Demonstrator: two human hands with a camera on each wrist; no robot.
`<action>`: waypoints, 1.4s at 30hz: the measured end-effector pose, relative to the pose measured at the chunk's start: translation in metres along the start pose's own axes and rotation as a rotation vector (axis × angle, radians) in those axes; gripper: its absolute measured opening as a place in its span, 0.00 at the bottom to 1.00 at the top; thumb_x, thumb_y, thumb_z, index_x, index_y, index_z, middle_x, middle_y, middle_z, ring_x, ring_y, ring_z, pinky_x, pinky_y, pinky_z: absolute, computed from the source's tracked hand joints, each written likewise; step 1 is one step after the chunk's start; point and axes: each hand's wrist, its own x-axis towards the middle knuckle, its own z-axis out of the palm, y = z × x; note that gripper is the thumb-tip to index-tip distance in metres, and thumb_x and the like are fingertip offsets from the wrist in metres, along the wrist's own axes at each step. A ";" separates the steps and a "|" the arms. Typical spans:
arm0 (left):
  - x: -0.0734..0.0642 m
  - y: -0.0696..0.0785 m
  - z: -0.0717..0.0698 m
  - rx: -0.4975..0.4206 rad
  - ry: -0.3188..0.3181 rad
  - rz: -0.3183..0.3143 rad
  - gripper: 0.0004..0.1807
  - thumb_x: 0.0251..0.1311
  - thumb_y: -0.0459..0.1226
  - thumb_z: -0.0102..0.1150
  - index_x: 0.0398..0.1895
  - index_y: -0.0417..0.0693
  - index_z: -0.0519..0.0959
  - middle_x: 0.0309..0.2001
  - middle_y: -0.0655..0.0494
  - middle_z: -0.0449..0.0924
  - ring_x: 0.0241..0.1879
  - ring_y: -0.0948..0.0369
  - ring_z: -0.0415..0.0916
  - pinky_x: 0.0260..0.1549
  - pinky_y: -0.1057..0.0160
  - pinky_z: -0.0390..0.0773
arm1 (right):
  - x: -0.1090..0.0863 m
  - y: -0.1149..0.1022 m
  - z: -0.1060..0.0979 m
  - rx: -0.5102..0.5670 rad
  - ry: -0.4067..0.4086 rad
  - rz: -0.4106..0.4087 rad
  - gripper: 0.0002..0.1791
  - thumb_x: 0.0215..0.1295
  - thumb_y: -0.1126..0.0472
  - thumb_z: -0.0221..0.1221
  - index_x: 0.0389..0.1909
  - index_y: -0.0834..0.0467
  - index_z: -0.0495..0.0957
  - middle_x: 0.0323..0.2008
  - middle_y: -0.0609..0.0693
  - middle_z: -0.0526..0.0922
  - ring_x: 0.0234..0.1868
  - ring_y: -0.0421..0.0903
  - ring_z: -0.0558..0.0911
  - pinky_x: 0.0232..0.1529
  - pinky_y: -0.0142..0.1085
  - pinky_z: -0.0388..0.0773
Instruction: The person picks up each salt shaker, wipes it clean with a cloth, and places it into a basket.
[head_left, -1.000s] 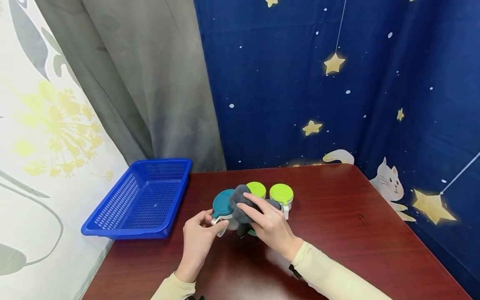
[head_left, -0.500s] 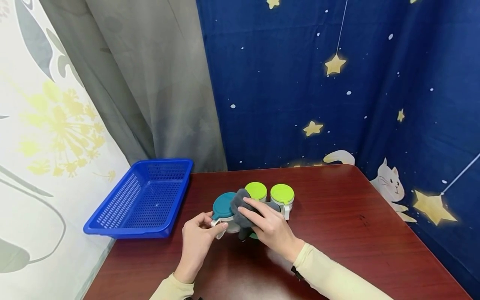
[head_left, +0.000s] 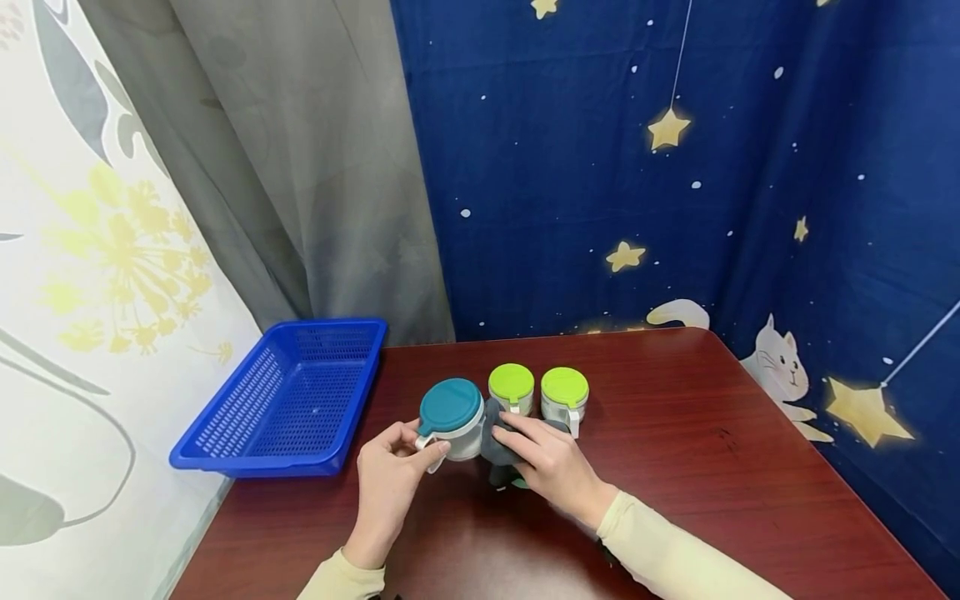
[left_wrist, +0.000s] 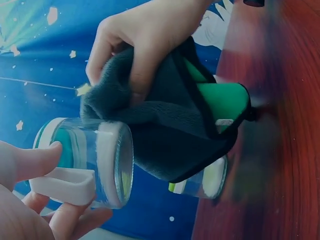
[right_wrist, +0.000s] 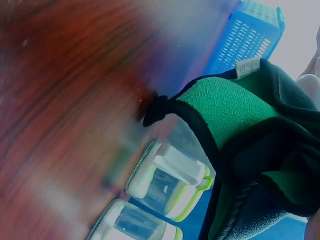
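Note:
My left hand [head_left: 392, 477] pinches the white handle of a clear glass jar with a teal lid [head_left: 452, 405]. The left wrist view shows this jar [left_wrist: 107, 160] raised above the table, with a whitish band near its base. In my right hand [head_left: 558, 467] is a bunched dark grey cloth [head_left: 497, 437], gripped between fingers and thumb. Its green underside [right_wrist: 230, 107] and black edging show in the right wrist view. The cloth hangs right beside the jar's wall, and its lower corner dangles over the table.
Two similar jars with lime-green lids, one left [head_left: 512, 382] and one right [head_left: 564, 386], stand behind my right hand, their handles facing me. A blue perforated basket [head_left: 341, 417] sits at the table's left. The brown table [head_left: 720, 467] ends at curtains behind.
The cloth has slid off the teal lid, down and right along the jar's side, with my right hand. The jar has shifted slightly left, and its lid now shows whole.

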 end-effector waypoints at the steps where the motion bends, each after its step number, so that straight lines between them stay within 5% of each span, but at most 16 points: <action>1: 0.000 0.000 0.000 0.000 0.000 0.006 0.19 0.40 0.30 0.82 0.22 0.39 0.75 0.42 0.48 0.86 0.30 0.56 0.84 0.26 0.64 0.82 | -0.001 0.000 0.000 0.002 -0.001 0.003 0.36 0.44 0.73 0.75 0.59 0.55 0.81 0.59 0.56 0.80 0.54 0.51 0.83 0.52 0.42 0.81; 7: -0.006 0.001 0.002 0.029 -0.024 0.034 0.16 0.46 0.34 0.81 0.21 0.43 0.78 0.23 0.51 0.82 0.24 0.60 0.81 0.24 0.64 0.82 | -0.001 -0.002 0.000 0.023 0.035 0.002 0.36 0.44 0.73 0.74 0.60 0.56 0.80 0.59 0.55 0.80 0.54 0.50 0.83 0.52 0.42 0.80; 10: -0.007 0.001 0.003 0.053 -0.038 0.071 0.16 0.47 0.36 0.81 0.21 0.46 0.78 0.21 0.54 0.81 0.24 0.60 0.80 0.23 0.64 0.82 | 0.000 -0.004 -0.001 0.026 0.058 -0.004 0.36 0.44 0.74 0.74 0.59 0.57 0.81 0.58 0.55 0.81 0.53 0.50 0.83 0.52 0.42 0.81; 19: -0.005 -0.006 0.001 0.035 -0.060 0.098 0.18 0.45 0.39 0.82 0.23 0.45 0.77 0.25 0.51 0.82 0.25 0.59 0.80 0.24 0.64 0.81 | 0.005 -0.006 -0.004 0.053 0.082 0.011 0.35 0.45 0.74 0.73 0.59 0.57 0.81 0.58 0.56 0.81 0.54 0.52 0.83 0.53 0.44 0.80; 27: -0.001 -0.007 -0.001 0.070 -0.047 0.084 0.19 0.43 0.37 0.83 0.23 0.45 0.76 0.42 0.55 0.86 0.31 0.58 0.84 0.27 0.63 0.83 | 0.006 -0.007 -0.004 0.072 0.072 0.009 0.34 0.45 0.74 0.73 0.59 0.57 0.81 0.59 0.55 0.81 0.54 0.51 0.83 0.53 0.43 0.80; 37: 0.000 -0.007 -0.004 0.107 -0.005 0.104 0.19 0.41 0.40 0.84 0.23 0.46 0.78 0.39 0.54 0.86 0.32 0.59 0.82 0.26 0.65 0.82 | 0.012 -0.002 -0.010 0.109 0.066 0.022 0.31 0.52 0.72 0.71 0.60 0.56 0.80 0.60 0.55 0.80 0.56 0.51 0.82 0.55 0.43 0.78; 42: -0.003 -0.006 -0.005 0.060 -0.046 0.119 0.20 0.40 0.36 0.84 0.24 0.43 0.76 0.43 0.52 0.86 0.36 0.60 0.85 0.31 0.65 0.84 | 0.023 0.008 -0.022 0.099 0.107 0.046 0.30 0.53 0.72 0.69 0.60 0.56 0.80 0.60 0.54 0.80 0.57 0.51 0.82 0.55 0.44 0.78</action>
